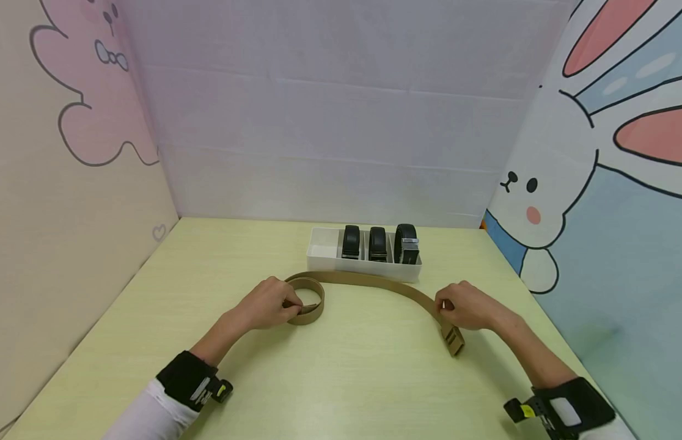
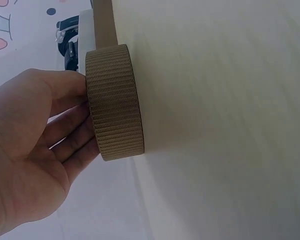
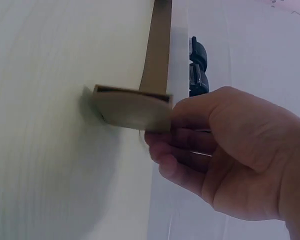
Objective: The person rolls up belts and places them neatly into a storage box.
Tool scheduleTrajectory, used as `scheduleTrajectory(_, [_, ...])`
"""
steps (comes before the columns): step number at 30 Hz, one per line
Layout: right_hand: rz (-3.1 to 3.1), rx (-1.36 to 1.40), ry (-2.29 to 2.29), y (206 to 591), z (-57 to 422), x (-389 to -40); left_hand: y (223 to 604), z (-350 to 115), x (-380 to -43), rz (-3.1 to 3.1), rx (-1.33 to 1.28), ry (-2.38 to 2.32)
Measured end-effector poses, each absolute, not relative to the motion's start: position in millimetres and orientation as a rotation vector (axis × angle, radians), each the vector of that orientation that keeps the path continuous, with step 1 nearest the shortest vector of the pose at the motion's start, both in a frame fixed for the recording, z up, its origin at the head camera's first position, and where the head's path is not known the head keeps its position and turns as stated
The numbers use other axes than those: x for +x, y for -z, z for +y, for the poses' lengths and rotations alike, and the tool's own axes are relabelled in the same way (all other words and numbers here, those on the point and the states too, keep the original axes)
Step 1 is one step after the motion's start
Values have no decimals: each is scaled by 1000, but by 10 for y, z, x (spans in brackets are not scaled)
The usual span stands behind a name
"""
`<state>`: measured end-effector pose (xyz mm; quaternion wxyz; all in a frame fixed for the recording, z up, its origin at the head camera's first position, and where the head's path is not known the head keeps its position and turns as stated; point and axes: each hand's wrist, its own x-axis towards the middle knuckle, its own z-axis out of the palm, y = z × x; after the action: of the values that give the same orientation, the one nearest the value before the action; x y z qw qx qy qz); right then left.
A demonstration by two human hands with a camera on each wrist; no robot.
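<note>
A tan webbing belt [image 1: 363,279] stands on its edge across the table, its left end wound into a loose coil. My left hand [image 1: 272,304] pinches that coil at its near left side; the left wrist view shows the ribbed coil [image 2: 115,102] at the fingertips. Near the other end, my right hand [image 1: 467,305] grips the belt just behind its tan buckle [image 1: 453,340]. In the right wrist view the buckle [image 3: 135,107] juts out past the fingers, slightly blurred. Between the hands the strap bows away toward the back.
Behind the belt sits a white divided tray [image 1: 363,267]. Three rolled black belts stand in it: a left one [image 1: 351,242], a middle one [image 1: 377,244] and a right one [image 1: 406,244] with a silver buckle. The tray's left compartment holds nothing. Printed cloth walls enclose the table [image 1: 341,379].
</note>
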<state>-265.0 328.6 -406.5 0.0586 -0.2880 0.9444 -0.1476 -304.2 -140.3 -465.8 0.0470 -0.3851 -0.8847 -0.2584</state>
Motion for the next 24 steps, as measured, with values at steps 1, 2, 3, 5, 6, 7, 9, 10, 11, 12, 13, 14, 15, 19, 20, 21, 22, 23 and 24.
scheduleTrajectory(1, [2825, -879, 459, 4048, 3248, -2641, 4660, -1402, -3039, -2698, -1173, 791])
scheduleTrajectory(2, [2789, -893, 463, 4034, 3205, -2634, 4662, -1400, -3033, -2697, -1170, 795])
scheduleTrajectory(3, [2752, -911, 465, 4020, 3158, -2627, 4662, -1396, -3028, -2696, -1167, 803])
scheduleTrajectory(5, [2667, -944, 493, 4005, 3053, -2610, 4661, -1379, -3017, -2696, -1166, 805])
scheduleTrajectory(6, [2633, -967, 499, 4004, 2992, -2601, 4661, -1366, -3012, -2696, -1166, 804])
scheduleTrajectory(7, [2609, -992, 502, 4012, 2928, -2591, 4660, -1350, -3004, -2698, -1165, 805])
scheduleTrajectory(9, [2593, -1065, 486, 4040, 2787, -2566, 4660, -1306, -2993, -2699, -1166, 802])
scheduleTrajectory(10, [2597, -1109, 477, 4058, 2711, -2549, 4662, -1279, -2993, -2699, -1168, 798])
scheduleTrajectory(11, [2614, -1153, 454, 4078, 2630, -2531, 4663, -1252, -2991, -2698, -1171, 798])
scheduleTrajectory(12, [2635, -1202, 429, 4101, 2549, -2510, 4662, -1223, -2987, -2696, -1173, 797])
scheduleTrajectory(13, [2657, -1259, 403, 4127, 2469, -2490, 4662, -1194, -2983, -2693, -1177, 796])
scheduleTrajectory(14, [2677, -1318, 380, 4151, 2389, -2469, 4663, -1165, -2982, -2690, -1181, 793])
scheduleTrajectory(15, [2694, -1383, 359, 4176, 2311, -2450, 4663, -1137, -2978, -2688, -1185, 788])
scheduleTrajectory(19, [2717, -1581, 305, 4265, 2050, -2416, 4664, -1045, -2968, -2684, -1199, 760])
scheduleTrajectory(20, [2714, -1617, 300, 4283, 2006, -2423, 4665, -1027, -2969, -2686, -1201, 755])
scheduleTrajectory(21, [2706, -1644, 300, 4295, 1973, -2433, 4664, -1011, -2969, -2687, -1204, 752])
scheduleTrajectory(22, [2689, -1647, 316, 4301, 1946, -2450, 4661, -1001, -2968, -2690, -1206, 752])
scheduleTrajectory(23, [2672, -1633, 352, 4307, 1929, -2475, 4657, -995, -2966, -2693, -1205, 752])
scheduleTrajectory(24, [2654, -1609, 401, 4312, 1916, -2509, 4653, -993, -2965, -2695, -1205, 754])
